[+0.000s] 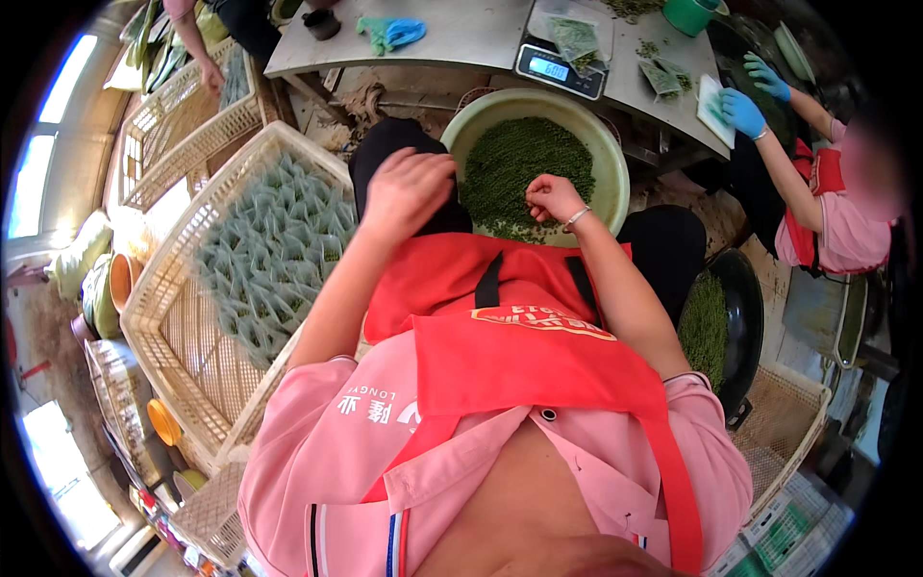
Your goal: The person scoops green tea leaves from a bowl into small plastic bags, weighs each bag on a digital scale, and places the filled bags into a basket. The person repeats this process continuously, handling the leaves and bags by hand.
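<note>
– Where is the green produce?
– Heaped in the pale round basin between my knees. My right hand is over it, fingers curled; whether they grip anything, I cannot tell. My left hand is beside the rim, fingers loosely extended.
– Surroundings?
– Left: a lattice crate packed with translucent bags. Right: a black pan, more greens inside. Ahead, near the basin: the tabletop, bearing a scale with a bag on it.
</note>
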`<state>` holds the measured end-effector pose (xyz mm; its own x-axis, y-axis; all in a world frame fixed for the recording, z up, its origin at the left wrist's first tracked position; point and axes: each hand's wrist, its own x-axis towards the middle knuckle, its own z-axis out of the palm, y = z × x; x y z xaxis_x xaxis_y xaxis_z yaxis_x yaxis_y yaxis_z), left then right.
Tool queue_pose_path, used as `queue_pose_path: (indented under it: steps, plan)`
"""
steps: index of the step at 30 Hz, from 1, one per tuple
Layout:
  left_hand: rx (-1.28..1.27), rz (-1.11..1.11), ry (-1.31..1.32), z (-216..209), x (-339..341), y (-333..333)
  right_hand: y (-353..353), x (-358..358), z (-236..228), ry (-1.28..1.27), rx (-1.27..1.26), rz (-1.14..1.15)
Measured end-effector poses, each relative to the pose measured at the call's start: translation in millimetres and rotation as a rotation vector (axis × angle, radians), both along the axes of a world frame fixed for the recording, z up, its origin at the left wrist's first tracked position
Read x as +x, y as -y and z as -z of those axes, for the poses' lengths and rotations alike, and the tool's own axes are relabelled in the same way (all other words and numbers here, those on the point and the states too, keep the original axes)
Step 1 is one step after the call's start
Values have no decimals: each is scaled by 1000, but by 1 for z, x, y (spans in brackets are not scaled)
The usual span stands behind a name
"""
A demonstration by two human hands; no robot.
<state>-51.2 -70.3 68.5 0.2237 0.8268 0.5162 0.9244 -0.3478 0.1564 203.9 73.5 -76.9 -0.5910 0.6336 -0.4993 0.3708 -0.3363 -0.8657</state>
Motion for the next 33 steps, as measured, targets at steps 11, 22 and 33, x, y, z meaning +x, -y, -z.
queue_pose_path:
  steps: [11,22,33]
  plan:
    - [-248,117,164,60,48,-77,-92,-38,-132,517,1170,246]
    - [-446,-91,678,53,61,-81,-60,-30,-115,150,1125,449]
    - [-817,26,1188,70,66,-90,-1,-23,-105,-116,419,225]
